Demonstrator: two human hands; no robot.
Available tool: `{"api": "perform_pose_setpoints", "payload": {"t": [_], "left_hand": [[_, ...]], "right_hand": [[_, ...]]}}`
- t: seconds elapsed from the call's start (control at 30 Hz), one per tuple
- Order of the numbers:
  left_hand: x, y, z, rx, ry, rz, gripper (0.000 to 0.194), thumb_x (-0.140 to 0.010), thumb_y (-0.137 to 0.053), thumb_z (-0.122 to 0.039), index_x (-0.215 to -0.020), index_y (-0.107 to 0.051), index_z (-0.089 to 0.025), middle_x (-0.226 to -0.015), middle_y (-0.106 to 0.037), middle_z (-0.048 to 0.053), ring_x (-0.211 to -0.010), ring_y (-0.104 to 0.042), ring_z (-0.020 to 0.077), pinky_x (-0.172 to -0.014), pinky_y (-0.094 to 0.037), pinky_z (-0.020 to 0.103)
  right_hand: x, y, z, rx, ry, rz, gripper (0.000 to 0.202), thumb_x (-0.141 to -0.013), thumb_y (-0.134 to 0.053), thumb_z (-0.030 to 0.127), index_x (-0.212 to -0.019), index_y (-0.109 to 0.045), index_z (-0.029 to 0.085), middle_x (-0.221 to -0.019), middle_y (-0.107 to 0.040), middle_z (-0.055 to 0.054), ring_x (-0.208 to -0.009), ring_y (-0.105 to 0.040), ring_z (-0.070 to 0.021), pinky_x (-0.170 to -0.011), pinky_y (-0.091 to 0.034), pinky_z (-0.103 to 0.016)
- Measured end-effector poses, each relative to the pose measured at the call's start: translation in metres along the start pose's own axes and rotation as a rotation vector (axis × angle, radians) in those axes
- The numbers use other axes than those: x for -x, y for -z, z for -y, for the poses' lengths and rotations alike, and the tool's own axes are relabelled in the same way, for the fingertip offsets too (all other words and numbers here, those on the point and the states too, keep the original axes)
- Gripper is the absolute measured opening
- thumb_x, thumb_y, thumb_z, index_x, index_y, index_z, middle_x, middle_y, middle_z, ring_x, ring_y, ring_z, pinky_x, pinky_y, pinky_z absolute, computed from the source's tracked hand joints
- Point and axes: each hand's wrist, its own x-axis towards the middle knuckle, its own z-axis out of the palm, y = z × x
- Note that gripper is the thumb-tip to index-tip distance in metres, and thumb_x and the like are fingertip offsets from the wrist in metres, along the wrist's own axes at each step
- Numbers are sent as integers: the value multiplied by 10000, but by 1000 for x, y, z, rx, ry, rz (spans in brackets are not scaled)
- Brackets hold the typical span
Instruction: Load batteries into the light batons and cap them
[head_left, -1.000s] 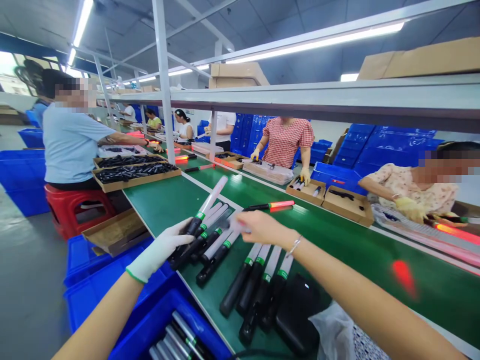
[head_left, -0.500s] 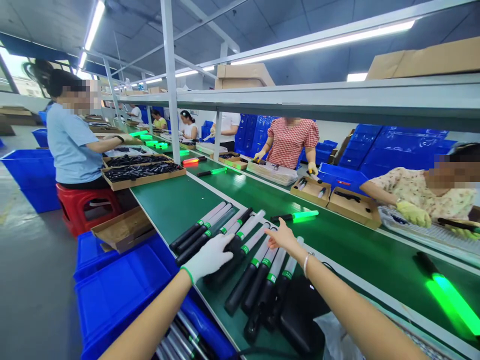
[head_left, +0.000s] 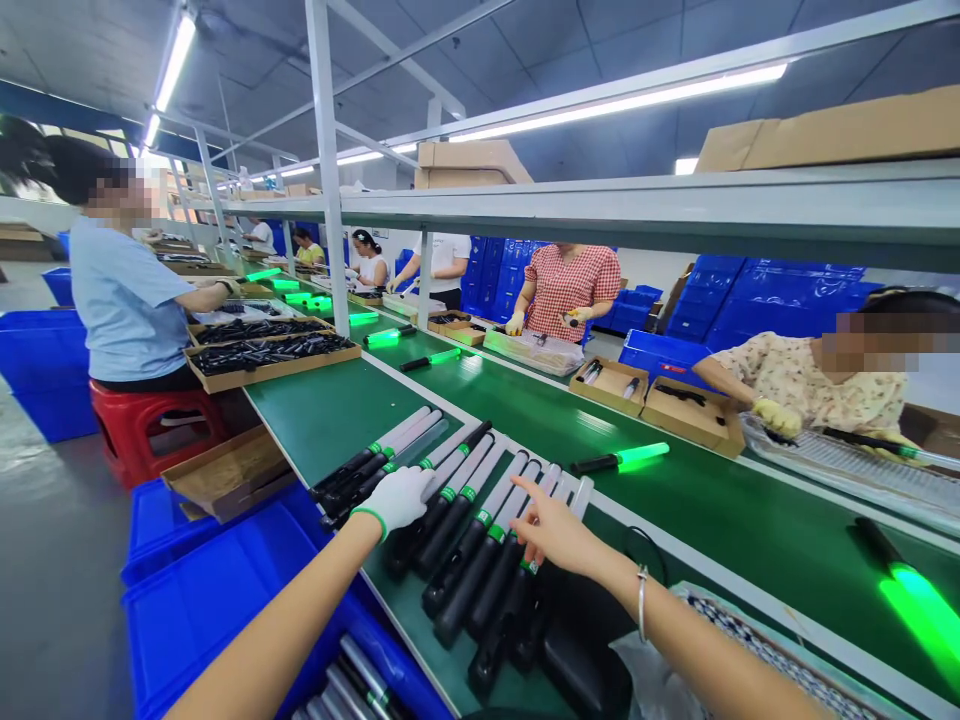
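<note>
A row of light batons with black handles, green bands and clear tubes lies side by side on the green table in front of me. My left hand (head_left: 397, 497), in a white glove with a green cuff, rests over the left part of the row, fingers stretched out across a clear tube. My right hand (head_left: 553, 525), bare with a silver bangle, is over the right part, its index finger extended and the other fingers loosely bent near the green bands. A middle baton (head_left: 480, 525) lies between the hands. Some handles are hidden under the left hand.
A green-lit baton (head_left: 622, 458) lies on the green conveyor belt (head_left: 525, 400) beyond the row. Cardboard trays (head_left: 277, 360) of black parts stand at the left. Blue bins (head_left: 202, 610) sit below the table edge. Co-workers sit and stand along the line; a shelf (head_left: 600, 210) crosses overhead.
The batons under my hands have shifted and now lie more evenly side by side. On the belt, the nearest lit baton has slid rightward; a farther one changed from red to green.
</note>
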Motion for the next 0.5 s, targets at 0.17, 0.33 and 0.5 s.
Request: {"api": "perform_pose_setpoints", "payload": {"t": [0.17, 0.33, 0.5], "left_hand": [[6, 12, -13, 51, 1, -37, 336, -901, -595, -255, -1220, -566, -151, -1096, -628, 95, -992, -612, 238, -906, -483, 471], [28, 53, -37, 225, -137, -185, 371, -881, -541, -261, -1243, -616, -231, -1108, -668, 80, -1028, -614, 274, -929, -451, 372], [11, 90, 28, 345, 12, -334, 545, -997, -191, -467, -1417, -428, -212, -1343, -558, 82, -1105, -594, 243, -910, -478, 360]], "right_hand": [[-5, -7, 12, 180, 116, -67, 537, -876, -483, 142, -1406, -405, 179, -966, -683, -54, -600, -664, -143, -622, -555, -296], [-45, -23, 46, 349, 331, -228, 674, -790, -617, 85, -1408, -431, 278, -1501, -369, -104, -1217, -519, -285, -1047, -393, -456], [-80, -4, 96, 278, 406, -344, 347, -922, -486, 135, -1257, -553, 189, -1288, -568, -144, -1193, -524, -288, -1034, -383, -441]]}}
